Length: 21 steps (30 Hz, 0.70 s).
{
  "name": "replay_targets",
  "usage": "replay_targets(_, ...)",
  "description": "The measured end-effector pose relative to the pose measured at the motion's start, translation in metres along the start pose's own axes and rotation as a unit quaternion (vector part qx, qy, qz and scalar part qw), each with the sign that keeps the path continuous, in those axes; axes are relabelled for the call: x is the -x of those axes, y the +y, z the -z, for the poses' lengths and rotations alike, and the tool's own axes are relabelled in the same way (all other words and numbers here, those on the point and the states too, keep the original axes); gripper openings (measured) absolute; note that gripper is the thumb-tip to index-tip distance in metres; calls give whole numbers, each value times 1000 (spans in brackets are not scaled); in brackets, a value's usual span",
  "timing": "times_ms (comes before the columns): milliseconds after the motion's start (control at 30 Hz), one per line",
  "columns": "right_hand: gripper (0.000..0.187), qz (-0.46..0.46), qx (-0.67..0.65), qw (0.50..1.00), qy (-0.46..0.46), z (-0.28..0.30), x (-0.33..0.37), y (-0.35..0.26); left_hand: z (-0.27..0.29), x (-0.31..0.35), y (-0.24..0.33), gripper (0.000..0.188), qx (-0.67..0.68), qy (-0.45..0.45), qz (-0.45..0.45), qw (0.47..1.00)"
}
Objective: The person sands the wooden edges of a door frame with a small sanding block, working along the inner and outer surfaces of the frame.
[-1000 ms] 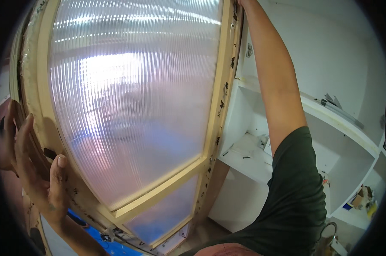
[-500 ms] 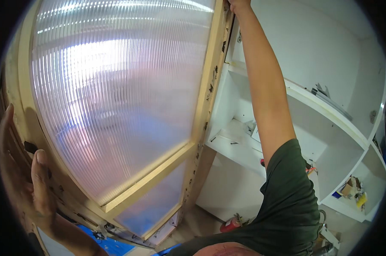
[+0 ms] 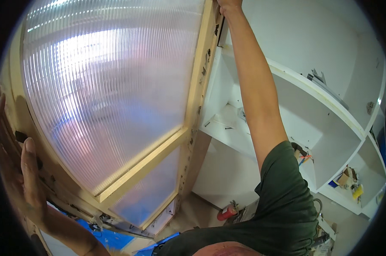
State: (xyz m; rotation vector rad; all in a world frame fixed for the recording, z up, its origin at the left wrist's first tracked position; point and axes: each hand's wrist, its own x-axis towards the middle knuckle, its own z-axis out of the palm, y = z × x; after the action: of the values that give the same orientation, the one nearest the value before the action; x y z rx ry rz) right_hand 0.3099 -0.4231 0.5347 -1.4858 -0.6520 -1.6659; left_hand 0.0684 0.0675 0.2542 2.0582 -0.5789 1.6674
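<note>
A tall pale wooden frame (image 3: 195,91) holds a ribbed translucent sheet (image 3: 116,85) that reflects light, with a smaller pane (image 3: 148,187) below its crossbar. Stretched up, my right hand (image 3: 230,4) closes on the frame's upper right edge; the picture's top rim cuts off part of it. My left hand (image 3: 30,187) is by the left side of the frame, thumb up and fingers apart, next to a small black piece (image 3: 20,136) on the wood. I cannot tell how firmly its palm touches there.
White shelving (image 3: 316,89) with loose screws and small items stands at the right. Below it, a red fire extinguisher (image 3: 228,212) is on the floor. Blue material (image 3: 112,239) lies at lower left. Assorted small items (image 3: 348,181) fill a far-right compartment.
The frame, both hands and the shelving have shifted slightly to the left and up in view. Both hands keep their places on or by the frame.
</note>
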Motion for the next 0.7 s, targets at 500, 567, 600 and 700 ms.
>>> replay_targets(500, 23, -43, 49, 998, -26, 17, 67, -29, 4, 8, -8, 54, -2, 10, 25, 1000)
replay_targets(567, 22, -53, 30, 997, -38, 18, 71, -30, 7, 11, -8, 53, -1, 13, 41, 999)
replay_targets(600, 21, -66, 20, 997, -43, 20, 71, -28, 6, 13, -8, 53, 3, 15, 56, 998)
replay_targets(700, 20, -81, 11, 996, -39, 21, 77, -27, 9, 16, -8, 52, 7, 15, 86, 996)
